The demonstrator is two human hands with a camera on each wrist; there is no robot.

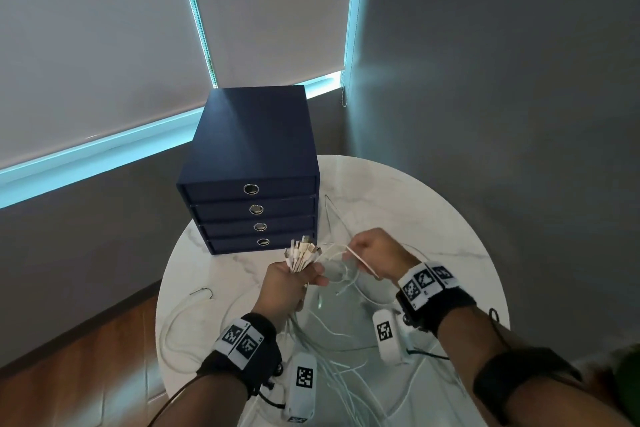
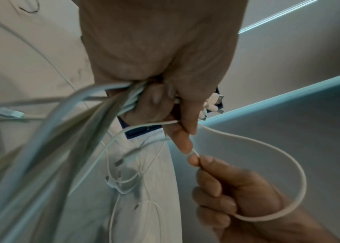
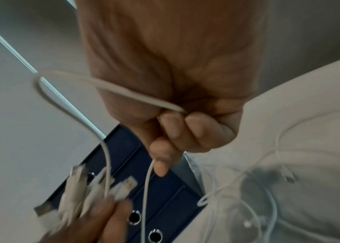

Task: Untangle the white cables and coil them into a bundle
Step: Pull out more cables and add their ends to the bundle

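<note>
Above the round marble worktop (image 1: 433, 204), the person holds both hands raised a little over the surface, in front of a dark blue drawer box (image 1: 252, 163) with four ring-pull drawers that stands at the worktop's far left edge. The left hand (image 1: 289, 282) has its grip wrapped tightly round a bunch of white cables (image 1: 329, 354), just below their plugs. The plug ends (image 1: 302, 252) fan out above the fist, and the left wrist view shows the cords bunched in the palm, trailing down and away towards the worktop. The rest of the cables lie loose and still crossed over one another on the marble, between and below the two forearms, with a few strands reaching towards the drawer box and others looping off the near left side.

The right hand (image 1: 375, 253) is just beside the left, to its right. Its grip is narrow, closed on a single cable strand (image 2: 273, 148): thumb and forefinger pinch it near the left thumb, and the strand arcs out in an open loop and comes back under the curled lower fingers (image 2: 216, 202). The right wrist view shows the same loop (image 3: 64, 105) curving past the heel of the hand and dropping into the plug bunch.

Both wrists wear black bands with square printed markers.
</note>
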